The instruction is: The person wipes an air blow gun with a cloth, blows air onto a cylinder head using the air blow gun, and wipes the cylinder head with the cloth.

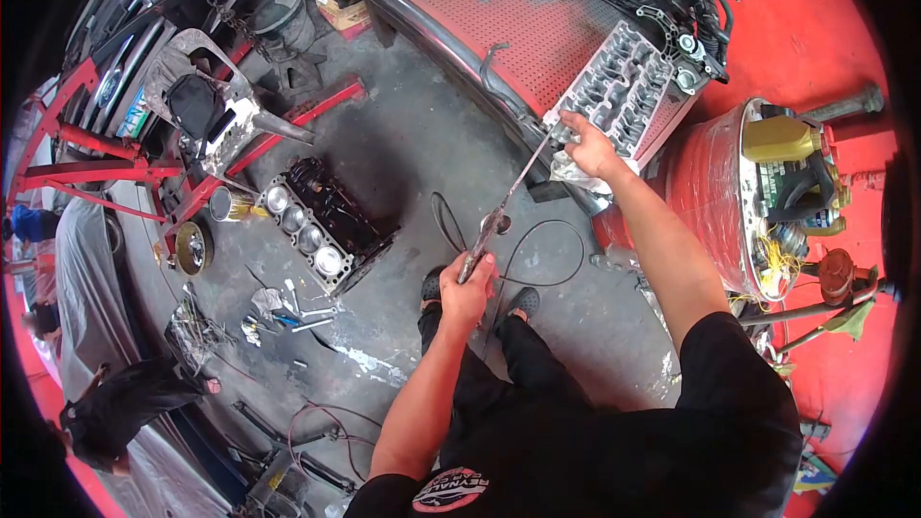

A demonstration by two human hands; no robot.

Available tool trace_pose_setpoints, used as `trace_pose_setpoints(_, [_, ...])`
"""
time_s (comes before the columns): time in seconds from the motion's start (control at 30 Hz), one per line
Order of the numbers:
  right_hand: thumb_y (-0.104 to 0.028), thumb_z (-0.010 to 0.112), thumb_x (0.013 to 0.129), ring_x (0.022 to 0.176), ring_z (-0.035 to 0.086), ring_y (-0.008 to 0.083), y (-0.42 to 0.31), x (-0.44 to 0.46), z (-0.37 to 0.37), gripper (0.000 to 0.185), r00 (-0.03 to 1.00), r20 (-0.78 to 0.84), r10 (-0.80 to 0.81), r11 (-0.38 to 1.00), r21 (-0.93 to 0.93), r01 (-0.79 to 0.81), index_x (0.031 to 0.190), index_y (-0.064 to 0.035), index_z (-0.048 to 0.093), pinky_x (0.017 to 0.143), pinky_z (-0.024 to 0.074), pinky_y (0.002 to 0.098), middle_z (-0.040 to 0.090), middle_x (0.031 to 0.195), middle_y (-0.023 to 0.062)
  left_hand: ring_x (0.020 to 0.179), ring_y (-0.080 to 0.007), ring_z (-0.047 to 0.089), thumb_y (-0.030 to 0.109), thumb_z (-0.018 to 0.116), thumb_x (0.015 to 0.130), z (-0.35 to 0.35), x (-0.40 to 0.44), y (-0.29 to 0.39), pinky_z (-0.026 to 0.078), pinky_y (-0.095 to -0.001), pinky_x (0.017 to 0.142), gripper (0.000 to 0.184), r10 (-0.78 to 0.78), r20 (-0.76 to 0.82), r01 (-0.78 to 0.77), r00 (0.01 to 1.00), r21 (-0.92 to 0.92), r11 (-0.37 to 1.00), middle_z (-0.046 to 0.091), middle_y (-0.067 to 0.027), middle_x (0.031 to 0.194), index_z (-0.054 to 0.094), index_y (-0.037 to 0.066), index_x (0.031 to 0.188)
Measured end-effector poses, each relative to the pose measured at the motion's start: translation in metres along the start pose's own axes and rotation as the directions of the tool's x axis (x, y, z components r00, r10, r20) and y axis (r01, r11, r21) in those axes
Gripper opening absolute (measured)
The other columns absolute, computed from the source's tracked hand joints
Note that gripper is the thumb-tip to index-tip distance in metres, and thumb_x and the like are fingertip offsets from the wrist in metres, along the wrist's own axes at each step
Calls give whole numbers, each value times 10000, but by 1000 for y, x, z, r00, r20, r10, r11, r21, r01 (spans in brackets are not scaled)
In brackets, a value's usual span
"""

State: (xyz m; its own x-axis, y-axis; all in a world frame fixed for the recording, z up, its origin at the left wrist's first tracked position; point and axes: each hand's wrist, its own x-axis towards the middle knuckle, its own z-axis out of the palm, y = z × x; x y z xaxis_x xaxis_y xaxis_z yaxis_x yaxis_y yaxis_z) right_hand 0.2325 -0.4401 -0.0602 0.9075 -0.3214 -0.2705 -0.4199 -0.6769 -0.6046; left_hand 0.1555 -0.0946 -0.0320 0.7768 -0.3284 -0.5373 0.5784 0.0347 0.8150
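A long thin tool [506, 200] with a dark handle, perhaps a spray gun, slants up toward the bench. My left hand [464, 292] is closed around its lower end. My right hand [592, 146] is near the tool's thin upper tip, beside the corner of a silver cylinder head [619, 86]; its fingers are partly curled, and whether they grip the tip is not clear. The cylinder head lies on the red perforated bench top [460, 19]. A whitish cloth or bag [578, 173] hangs at the bench edge below my right hand.
An engine block [321, 225] stands on the floor at left, near cans and loose wrenches [309, 318]. A hose [547, 282] loops by my feet. A wrapped red drum [705, 197] with bottles stands at right. Another person [125, 408] is at lower left.
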Motion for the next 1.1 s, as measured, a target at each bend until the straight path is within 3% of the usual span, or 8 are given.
trace_pose_setpoints(0.27, [-73,633,828,1346,495,320,0,-10,-2,683,997,-22,-73,997,27,73,1476,-122,422,1124,391,363,550,1431,148,522,-101,515,160,640,971,1,0,-3,446,-286,503,161,-15,5,15,1000,-43,999,624,-40,714,644,24,884])
trace_pose_setpoints(0.4, [-61,625,800,1280,537,370,16,-90,5,606,879,-459,-131,982,60,177,1390,-64,489,1098,410,404,585,1336,208,533,-82,544,169,644,971,2,-1,5,439,-272,483,164,71,23,-71,997,-7,997,667,-45,750,662,7,952])
trace_pose_setpoints(0.5, [-43,637,787,1231,579,353,75,-208,46,538,922,-369,121,972,230,-36,1318,-40,553,1065,443,400,615,1293,187,538,-108,556,144,647,956,-4,3,-7,459,-268,515,172,55,2,-55,998,74,996,710,-76,857,661,-3,1046])
trace_pose_setpoints(0.57, [-126,653,815,1228,584,346,102,-303,79,485,835,-5,550,830,117,-546,1291,-59,592,1033,467,410,625,1285,201,528,-106,550,144,648,954,2,-6,1,454,-271,500,167,92,8,-92,996,78,993,704,-70,825,661,-4,1032])
trace_pose_setpoints(0.8, [-327,497,951,1017,671,381,171,-456,94,380,749,270,605,790,-318,-524,1071,-40,716,886,528,435,694,1083,237,494,-112,546,180,656,960,36,-36,-3,444,-281,463,219,144,49,-151,988,199,968,710,-83,823,668,-15,1060])
trace_pose_setpoints(0.87, [-354,550,926,982,681,351,222,-465,106,387,863,337,376,895,-375,-243,1024,-23,725,863,530,420,702,1054,220,479,-91,528,157,656,957,36,-45,2,424,-262,454,157,123,0,-123,992,16,992,679,-59,747,676,6,997])
trace_pose_setpoints(0.93, [-365,614,879,937,693,321,183,-438,72,386,768,234,596,781,56,-623,984,-13,733,845,535,398,707,1014,204,488,-83,526,162,675,950,49,-65,-1,419,-255,459,178,196,-28,-194,980,57,979,676,-46,744,684,5,1033])
trace_pose_setpoints(1.1, [-462,640,840,994,684,346,179,-428,87,463,807,199,556,790,175,-587,1010,-43,737,870,527,420,704,1072,204,497,-80,525,150,670,948,79,-85,-40,422,-242,481,216,183,17,-182,983,223,958,738,-56,877,664,-12,1091])
